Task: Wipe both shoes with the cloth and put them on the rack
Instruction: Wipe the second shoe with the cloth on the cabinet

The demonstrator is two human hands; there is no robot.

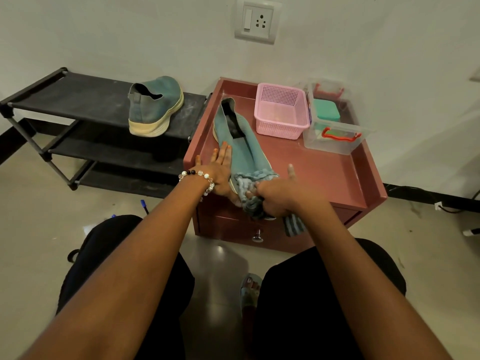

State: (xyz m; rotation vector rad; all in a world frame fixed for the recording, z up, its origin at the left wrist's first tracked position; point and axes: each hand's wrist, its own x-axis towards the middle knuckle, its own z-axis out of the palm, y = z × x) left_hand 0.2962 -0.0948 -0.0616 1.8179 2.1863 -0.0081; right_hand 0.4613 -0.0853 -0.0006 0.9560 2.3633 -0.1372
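R fingers [259,197] bunch the cloth [249,185] on 2nd shoe [241,144], L hand [220,170] flat steadying it; wipe, then rack [78,100] w/ other shoe [155,105].

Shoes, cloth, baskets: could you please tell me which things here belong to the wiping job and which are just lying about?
Job: shoe on the cabinet, shoe on the rack, cloth, rack, left hand, right hand.
Lying about: pink basket, clear box, wall socket.
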